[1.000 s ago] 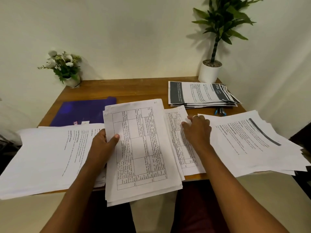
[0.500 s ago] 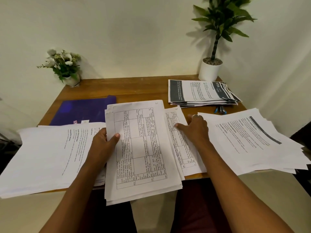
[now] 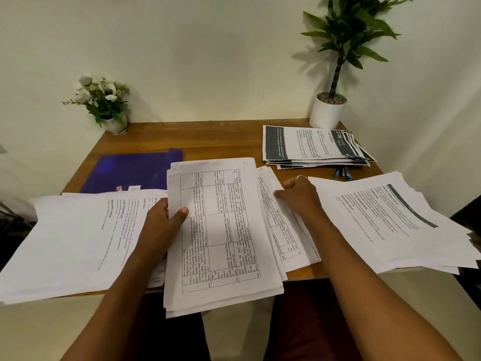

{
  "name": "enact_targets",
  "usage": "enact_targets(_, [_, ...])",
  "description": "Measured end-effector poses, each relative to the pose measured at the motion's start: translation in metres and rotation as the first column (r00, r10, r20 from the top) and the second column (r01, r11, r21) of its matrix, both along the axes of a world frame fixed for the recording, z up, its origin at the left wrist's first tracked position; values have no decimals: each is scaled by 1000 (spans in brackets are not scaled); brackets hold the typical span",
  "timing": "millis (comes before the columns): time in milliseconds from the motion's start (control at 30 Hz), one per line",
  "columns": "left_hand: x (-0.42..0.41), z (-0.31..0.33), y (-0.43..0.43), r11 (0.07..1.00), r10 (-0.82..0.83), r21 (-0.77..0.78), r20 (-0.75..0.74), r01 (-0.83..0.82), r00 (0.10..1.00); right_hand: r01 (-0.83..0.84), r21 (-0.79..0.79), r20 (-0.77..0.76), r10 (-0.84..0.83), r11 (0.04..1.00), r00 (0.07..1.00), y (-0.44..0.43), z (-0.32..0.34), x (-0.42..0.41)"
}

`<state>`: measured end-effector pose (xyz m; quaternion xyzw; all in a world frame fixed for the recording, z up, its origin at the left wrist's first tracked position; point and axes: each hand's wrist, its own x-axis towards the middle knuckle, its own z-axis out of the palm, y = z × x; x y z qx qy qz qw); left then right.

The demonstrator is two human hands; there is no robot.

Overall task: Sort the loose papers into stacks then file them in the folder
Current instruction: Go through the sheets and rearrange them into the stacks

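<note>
My left hand (image 3: 162, 225) grips the left edge of a thick stack of table-printed papers (image 3: 223, 230), thumb on top, held over the table's front edge. My right hand (image 3: 299, 196) rests with its fingers on a smaller pile of table sheets (image 3: 283, 230) lying just right of that stack. A stack of text pages (image 3: 78, 241) lies at the left and another stack of text pages (image 3: 395, 220) at the right, both overhanging the table. A stack with dark headers (image 3: 312, 147) lies at the back right. The purple folder (image 3: 130, 170) lies flat behind the left stack.
The wooden table (image 3: 208, 136) stands against a white wall. A small flower pot (image 3: 106, 105) sits at its back left corner, a tall potted plant (image 3: 328, 110) at the back right. A blue-tipped pen or clip (image 3: 342, 173) lies by the dark-header stack.
My right hand slid a little left and nearer across the smaller table sheets. My left hand keeps its grip on the thick stack, which has barely moved.
</note>
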<state>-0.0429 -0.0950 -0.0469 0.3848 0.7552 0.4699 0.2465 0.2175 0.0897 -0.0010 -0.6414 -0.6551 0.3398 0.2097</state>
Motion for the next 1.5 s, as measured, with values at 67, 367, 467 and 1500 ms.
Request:
enact_targets(67, [0, 0, 1, 1000, 1, -4, -1, -1, 1000, -43, 26, 105, 40, 999, 994, -5, -1, -6])
enact_targets(367, [1, 1, 0, 1000, 12, -9, -2, -12, 1000, -98, -25, 137, 101, 995, 985, -4, -1, -19])
enact_targets(467, [0, 1, 1, 1000, 9, -5, 3, -9, 1000, -100, -158, -46, 94, 982, 994, 6, 4, -7])
enact_targets(1500, [3, 7, -1, 999, 32, -41, -12, -32, 999, 273, 324, -413, -124, 906, 902, 12, 35, 17])
